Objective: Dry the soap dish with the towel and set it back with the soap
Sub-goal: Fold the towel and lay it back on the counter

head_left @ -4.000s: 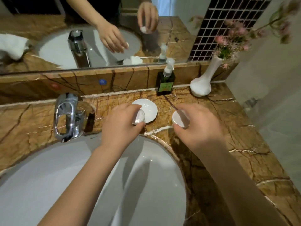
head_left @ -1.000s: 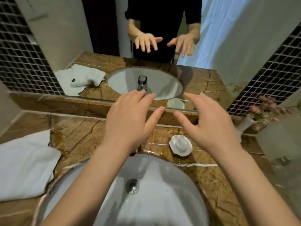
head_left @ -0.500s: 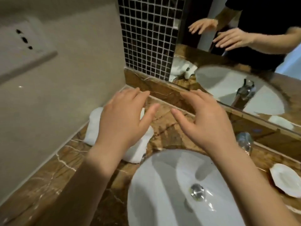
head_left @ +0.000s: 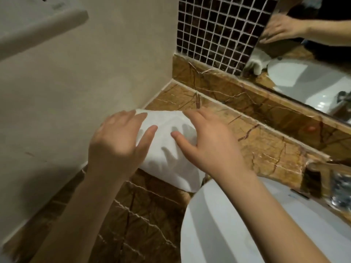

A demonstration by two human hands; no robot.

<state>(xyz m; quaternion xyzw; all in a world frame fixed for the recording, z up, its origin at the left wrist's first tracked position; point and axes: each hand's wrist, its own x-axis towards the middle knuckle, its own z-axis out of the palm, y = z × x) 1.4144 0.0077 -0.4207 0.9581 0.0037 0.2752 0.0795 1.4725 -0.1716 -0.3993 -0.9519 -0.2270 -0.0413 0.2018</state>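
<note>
A folded white towel (head_left: 171,149) lies on the brown marble counter (head_left: 266,149), in the corner by the beige wall. My left hand (head_left: 117,143) hovers over the towel's left side with fingers spread. Over its right side is my right hand (head_left: 209,143), also spread, with fingers near or on the cloth. Neither hand has closed on the towel. The soap dish and the soap are out of view.
The white sink basin (head_left: 256,224) fills the lower right. A chrome faucet (head_left: 340,188) stands at the right edge. A mirror (head_left: 313,54) and dark mosaic tiles (head_left: 214,31) rise behind the counter. The beige wall (head_left: 76,82) closes off the left.
The view has swung left, away from the soap dish, which has left the frame. Both open hands have come down closer over the white towel.
</note>
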